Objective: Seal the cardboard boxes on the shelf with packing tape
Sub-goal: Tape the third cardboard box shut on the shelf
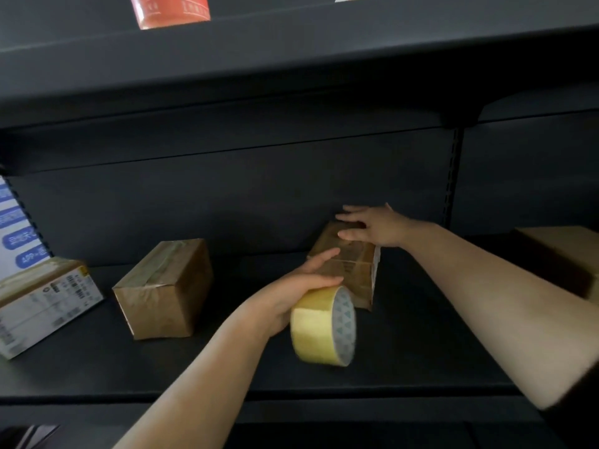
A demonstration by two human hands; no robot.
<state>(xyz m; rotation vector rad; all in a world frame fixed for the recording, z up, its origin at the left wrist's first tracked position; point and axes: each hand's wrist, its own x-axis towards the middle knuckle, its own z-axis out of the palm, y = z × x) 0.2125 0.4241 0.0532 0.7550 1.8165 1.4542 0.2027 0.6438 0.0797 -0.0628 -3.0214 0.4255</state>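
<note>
The small brown cardboard box [348, 264] I am working on stands on the dark shelf board [227, 367], towards the back and right of centre. My right hand [372, 226] lies on its top with the fingers spread and nearly straight, pressing down without curling round anything. My left hand [298, 293] grips the yellowish roll of clear packing tape [322, 327] from above, fingers wrapped over its outer band, with the fingertips close to the box's near face; I cannot tell whether they touch it. The roll's white patterned core faces right. I cannot make out any free strip of tape between roll and box.

Left of these sits a second brown taped cardboard box [165, 290], well apart. Further left a box with a white printed label [45, 306] is cut off by the frame edge, its print too blurred to read. Behind it leans a blue-and-white printed card [16, 228]. At the right edge another large brown box [564, 254] is partly cropped. The dark upper shelf [291, 59] carries an orange-red packet [171, 9], cut off at the top.
</note>
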